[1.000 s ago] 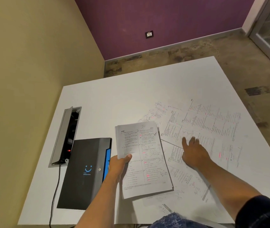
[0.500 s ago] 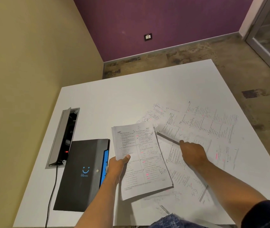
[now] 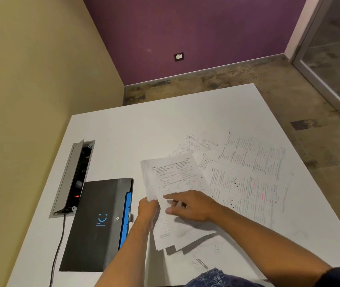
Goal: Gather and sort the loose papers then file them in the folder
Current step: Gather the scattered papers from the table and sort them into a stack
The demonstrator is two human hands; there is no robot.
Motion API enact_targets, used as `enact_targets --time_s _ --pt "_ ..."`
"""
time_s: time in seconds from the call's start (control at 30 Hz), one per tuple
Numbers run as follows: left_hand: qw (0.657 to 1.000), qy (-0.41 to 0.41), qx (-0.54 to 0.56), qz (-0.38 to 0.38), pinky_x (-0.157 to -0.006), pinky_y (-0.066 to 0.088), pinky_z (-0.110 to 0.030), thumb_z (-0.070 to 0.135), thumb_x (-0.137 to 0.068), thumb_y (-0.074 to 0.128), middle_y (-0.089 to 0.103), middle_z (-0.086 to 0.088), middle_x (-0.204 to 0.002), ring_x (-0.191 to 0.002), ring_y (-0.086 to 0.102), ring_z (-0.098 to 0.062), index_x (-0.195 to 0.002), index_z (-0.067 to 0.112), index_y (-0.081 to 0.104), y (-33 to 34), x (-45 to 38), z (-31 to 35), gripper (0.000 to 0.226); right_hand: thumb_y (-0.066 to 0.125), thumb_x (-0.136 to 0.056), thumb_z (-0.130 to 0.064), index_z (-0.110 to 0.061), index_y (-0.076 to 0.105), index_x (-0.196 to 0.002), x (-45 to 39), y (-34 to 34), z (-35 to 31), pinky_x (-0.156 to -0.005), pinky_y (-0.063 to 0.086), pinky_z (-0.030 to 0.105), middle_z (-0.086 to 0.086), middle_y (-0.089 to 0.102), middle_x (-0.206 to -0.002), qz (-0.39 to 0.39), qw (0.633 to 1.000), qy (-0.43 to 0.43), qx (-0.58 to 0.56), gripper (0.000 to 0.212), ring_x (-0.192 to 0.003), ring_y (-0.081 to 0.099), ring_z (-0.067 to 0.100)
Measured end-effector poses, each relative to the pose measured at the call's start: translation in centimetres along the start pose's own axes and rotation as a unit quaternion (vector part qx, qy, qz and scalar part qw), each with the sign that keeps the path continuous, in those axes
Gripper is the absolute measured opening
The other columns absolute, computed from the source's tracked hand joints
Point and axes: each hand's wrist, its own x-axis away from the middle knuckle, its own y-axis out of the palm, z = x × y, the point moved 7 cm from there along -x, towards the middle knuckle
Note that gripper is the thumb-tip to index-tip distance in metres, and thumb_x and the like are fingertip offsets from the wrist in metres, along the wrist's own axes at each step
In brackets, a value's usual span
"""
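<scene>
1. The left hand [image 3: 147, 207] pinches the gathered stack of white printed papers [image 3: 173, 195] at its near-left edge, keeping it lifted off the white desk [image 3: 127, 137].
2. The right hand [image 3: 194, 206], fingers loosely extended, lays a sheet onto it.
3. More loose printed sheets [image 3: 247, 177] lie spread to the right; the closed black folder [image 3: 100, 222] waits beside the left hand.

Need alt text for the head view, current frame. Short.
Left hand grips a stack of printed papers above a white table while the right hand rests on the stack. More loose sheets lie right; a black folder lies left.
</scene>
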Motion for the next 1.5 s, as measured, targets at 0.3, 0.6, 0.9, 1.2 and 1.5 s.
enact_targets --time_s 0.3,0.6,0.9,1.2,1.5 --pt "0.986 -0.014 0.095 -0.139 -0.088 0.06 -0.049 0.013 -0.087 0.08 0.075 -0.019 -0.119 -0.112 0.071 -0.042 -0.126 0.007 0.071 1.4 1.2 -0.3 0.041 0.074 -0.064 -0.085 -0.031 0.032 -0.155 4.4 -6.3 10.8 -0.106 0.052 0.046 -0.001 0.053 -0.151 0.279 0.874 0.271 -0.291 0.114 -0.129 0.059 0.021" --pt "0.99 0.035 -0.033 -0.129 -0.08 0.06 -0.029 0.023 -0.105 0.057 0.078 -0.006 -0.114 -0.095 0.074 -0.015 -0.126 0.005 0.071 3.8 2.6 2.1 0.031 0.082 -0.086 -0.018 -0.025 0.059 -0.14 3.7 -3.4 11.2 -0.091 0.059 0.028 -0.003 0.073 -0.13 0.131 0.831 0.129 -0.525 0.059 -0.119 0.07 0.016" --pt "0.967 0.173 -0.043 -0.183 -0.083 0.059 -0.023 0.039 -0.066 0.096 0.079 0.006 -0.115 -0.109 0.074 -0.015 -0.12 0.027 0.073 4.6 3.7 6.5 0.059 0.095 -0.068 -0.019 -0.019 0.08 -0.113 3.5 -6.8 8.5 -0.082 0.064 0.04 0.013 0.078 -0.117 0.227 0.829 0.065 -0.507 0.047 -0.104 0.076 0.032" --pt "0.972 0.184 -0.084 -0.118 -0.089 0.058 -0.03 0.026 -0.071 0.094 0.08 0.004 -0.107 -0.104 0.075 -0.018 -0.115 0.023 0.072 2.9 2.8 4.9 0.049 0.098 -0.068 -0.02 -0.024 0.08 -0.102 4.6 -6.3 9.1 -0.086 0.063 0.031 0.0 0.081 -0.106 0.188 0.895 0.08 -0.397 0.039 -0.1 0.076 0.018" --pt "0.979 0.166 -0.081 -0.081 -0.079 0.062 -0.031 0.033 -0.086 0.083 0.081 0.002 -0.104 -0.099 0.076 -0.021 -0.114 0.019 0.075 3.1 2.3 4.0 0.032 0.085 -0.086 -0.021 -0.02 0.074 -0.118 3.3 -5.6 12.1 -0.087 0.062 0.029 -0.004 0.079 -0.111 0.149 0.923 0.132 -0.33 0.035 -0.098 0.076 0.007"
